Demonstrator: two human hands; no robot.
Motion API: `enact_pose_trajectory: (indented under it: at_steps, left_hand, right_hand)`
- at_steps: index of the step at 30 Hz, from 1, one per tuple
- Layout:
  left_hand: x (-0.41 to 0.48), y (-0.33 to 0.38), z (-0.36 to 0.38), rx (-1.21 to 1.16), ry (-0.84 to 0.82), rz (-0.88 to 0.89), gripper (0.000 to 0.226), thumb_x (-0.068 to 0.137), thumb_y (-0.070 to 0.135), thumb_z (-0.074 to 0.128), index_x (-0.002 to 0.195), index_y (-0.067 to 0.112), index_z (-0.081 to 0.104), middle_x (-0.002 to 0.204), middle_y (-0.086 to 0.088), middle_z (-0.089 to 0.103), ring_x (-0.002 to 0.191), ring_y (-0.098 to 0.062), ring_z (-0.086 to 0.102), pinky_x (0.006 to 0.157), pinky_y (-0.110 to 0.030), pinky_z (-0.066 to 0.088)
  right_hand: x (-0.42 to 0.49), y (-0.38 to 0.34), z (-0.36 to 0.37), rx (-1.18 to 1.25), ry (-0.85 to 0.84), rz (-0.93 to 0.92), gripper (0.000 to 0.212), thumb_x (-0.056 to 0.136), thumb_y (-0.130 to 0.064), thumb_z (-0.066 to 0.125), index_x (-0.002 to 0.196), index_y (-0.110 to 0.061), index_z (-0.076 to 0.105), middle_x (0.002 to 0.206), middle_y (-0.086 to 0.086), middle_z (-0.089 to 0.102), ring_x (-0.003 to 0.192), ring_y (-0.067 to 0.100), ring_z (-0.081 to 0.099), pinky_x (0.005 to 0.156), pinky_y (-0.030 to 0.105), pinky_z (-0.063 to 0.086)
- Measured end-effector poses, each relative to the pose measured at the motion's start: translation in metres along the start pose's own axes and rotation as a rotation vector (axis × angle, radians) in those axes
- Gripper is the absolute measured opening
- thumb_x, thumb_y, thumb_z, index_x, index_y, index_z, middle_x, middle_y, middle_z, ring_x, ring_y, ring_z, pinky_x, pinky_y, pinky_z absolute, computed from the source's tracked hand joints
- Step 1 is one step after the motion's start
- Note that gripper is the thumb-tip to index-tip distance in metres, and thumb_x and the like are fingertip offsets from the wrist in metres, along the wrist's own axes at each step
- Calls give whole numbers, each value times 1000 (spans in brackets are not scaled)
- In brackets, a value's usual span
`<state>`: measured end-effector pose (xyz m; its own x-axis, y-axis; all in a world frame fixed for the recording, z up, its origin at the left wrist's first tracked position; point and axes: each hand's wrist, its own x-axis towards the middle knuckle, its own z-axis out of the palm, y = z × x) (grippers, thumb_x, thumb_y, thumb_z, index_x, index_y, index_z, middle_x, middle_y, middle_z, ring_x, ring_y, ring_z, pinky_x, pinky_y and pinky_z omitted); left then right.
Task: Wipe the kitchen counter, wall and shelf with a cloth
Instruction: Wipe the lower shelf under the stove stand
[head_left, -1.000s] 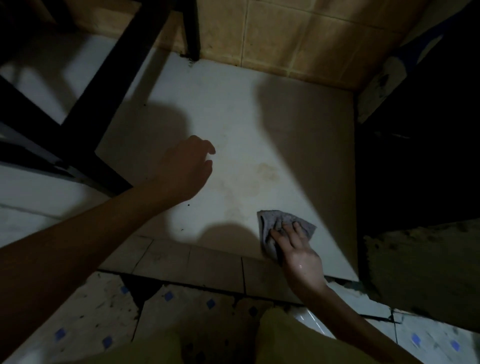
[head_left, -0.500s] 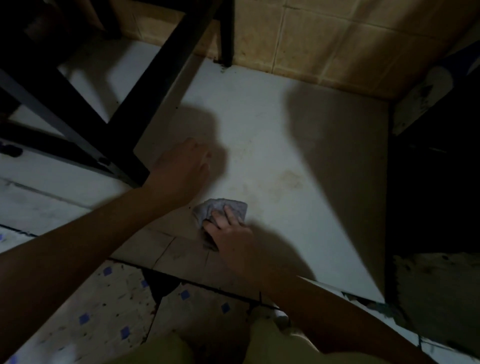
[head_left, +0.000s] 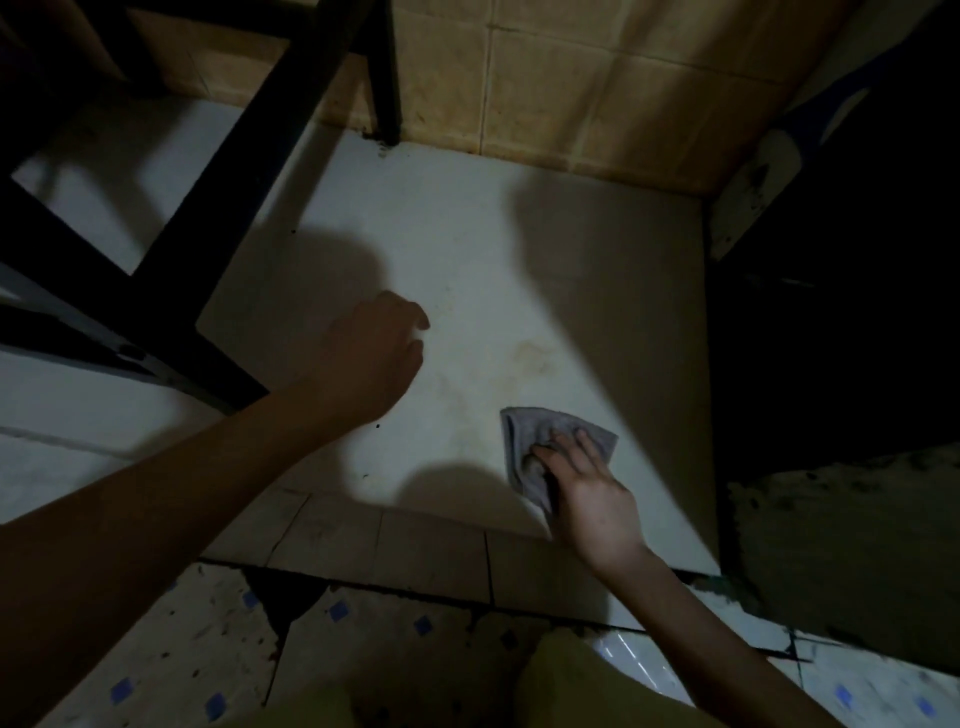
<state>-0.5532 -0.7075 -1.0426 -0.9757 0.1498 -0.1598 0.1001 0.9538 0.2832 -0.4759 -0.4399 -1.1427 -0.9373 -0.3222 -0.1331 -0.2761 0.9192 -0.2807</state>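
two bare hands are over the pale, stained stone worktop (head_left: 467, 234). i see the right hand (head_left: 592, 499) at lower right of centre, its fingers (head_left: 584, 447) spread flat and pressing the small crumpled grey cloth (head_left: 540, 441) onto the worktop near its front edge. the left hand (head_left: 369, 358) is left of centre, apart from the cloth, fingers loosely curled and holding nothing. a black metal shelf frame (head_left: 249, 156) stands at upper left, a tan tiled wall (head_left: 571, 93) along the top.

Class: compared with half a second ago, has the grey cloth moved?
Yes. The cloth slid right: earlier lower-left of the counter stain, now lower-right of it.
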Motion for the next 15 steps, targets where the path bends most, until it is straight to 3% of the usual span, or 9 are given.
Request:
enact_pose_trajectory:
  at_steps: [2,6,11,15]
  left_hand:
    - [6,5,-1,-8,0,-3,30,97,21,39,121,10,54,128,-13,50,116,-30,46,99,-38,35]
    - [10,19,0,-28,17,28,30,96,19,44,123,10,54,129,-13,51,116,-31,49,100,-42,37]
    - [12,21,4,-33,39,29,30,95,19,46,122,11,56,127,-13,52,114,-31,50,99,-39,37]
    - [18,11,5,11,16,4,32,94,20,46,124,11,56,127,-14,53,116,-32,48,100,-40,37]
  right_hand:
    - [-12,17,-5,7,19,99,55,73,-16,72,126,-21,58,141,4,51,137,27,40,91,36,52]
    - [-21,48,-6,16,19,198,54,82,-11,58,133,-25,49,150,-1,38,143,22,27,98,34,46]
    - [-10,57,-5,23,41,254,51,83,-7,54,131,-26,52,147,-1,42,141,24,31,91,39,50]
    - [15,66,-6,108,57,282,52,88,1,45,135,-23,48,149,1,39,145,23,20,102,41,43]
